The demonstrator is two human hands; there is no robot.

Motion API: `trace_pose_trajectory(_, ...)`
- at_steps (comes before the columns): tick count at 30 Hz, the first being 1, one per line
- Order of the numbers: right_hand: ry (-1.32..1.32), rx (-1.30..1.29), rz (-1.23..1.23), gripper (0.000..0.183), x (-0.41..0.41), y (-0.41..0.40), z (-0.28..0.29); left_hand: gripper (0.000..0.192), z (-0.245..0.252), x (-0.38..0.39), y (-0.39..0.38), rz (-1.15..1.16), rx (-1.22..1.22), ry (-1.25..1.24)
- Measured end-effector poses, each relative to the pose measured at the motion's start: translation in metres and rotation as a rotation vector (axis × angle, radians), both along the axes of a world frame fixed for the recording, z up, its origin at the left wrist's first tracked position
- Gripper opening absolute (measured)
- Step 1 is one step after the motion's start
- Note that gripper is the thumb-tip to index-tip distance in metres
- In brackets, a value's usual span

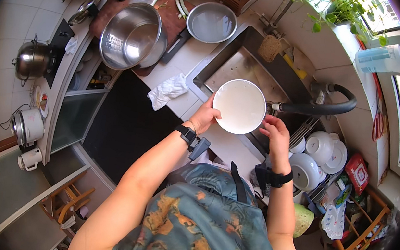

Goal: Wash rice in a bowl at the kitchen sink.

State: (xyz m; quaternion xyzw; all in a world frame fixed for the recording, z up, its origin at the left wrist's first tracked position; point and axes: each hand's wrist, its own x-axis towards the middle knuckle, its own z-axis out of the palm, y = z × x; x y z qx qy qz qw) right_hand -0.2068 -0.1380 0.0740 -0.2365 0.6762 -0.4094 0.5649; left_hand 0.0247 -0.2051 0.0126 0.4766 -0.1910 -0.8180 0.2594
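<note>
A round white bowl (239, 106) is held over the near edge of the sink (200, 74), and what looks like cloudy whitish liquid fills it. My left hand (204, 116) grips its left side, with the thumb over the rim. Beside the bowl's right rim is my right hand (276, 135), fingers apart and curved; whether a fingertip touches the rim cannot be told. A black faucet spout (320, 107) reaches over the sink just right of the bowl. To the left, a crumpled white cloth (168, 91) lies on the counter edge.
A large steel pot (132, 37) stands on a reddish-brown board (103, 16), near a metal basin (212, 22) of water. Stacked white bowls (306, 170) crowd the right side. A scrubbing sponge (270, 48) sits at the sink's far rim. Leafy plants (340, 13) hang by the window.
</note>
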Motion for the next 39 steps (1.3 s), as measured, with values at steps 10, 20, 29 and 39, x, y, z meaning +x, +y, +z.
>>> trace_pose_trajectory(10,0.588,-0.275,0.424,0.032,0.061,-0.011,0.017,0.085,0.015,0.011,0.011,0.001,0.005,-0.024)
trace_pose_trajectory(20,0.935,-0.357,0.66,0.043,0.091,-0.016,-0.002,0.084,0.017,0.008,0.015,0.009,-0.025,0.018)
trace_pose_trajectory(29,1.047,-0.187,0.742,0.055,0.095,-0.03,-0.009,0.08,0.021,0.004,0.017,-0.029,-0.019,-0.01)
trace_pose_trajectory(39,0.974,-0.255,0.908,0.023,0.087,-0.026,-0.006,0.08,0.021,0.004,0.017,-0.026,-0.015,0.029)
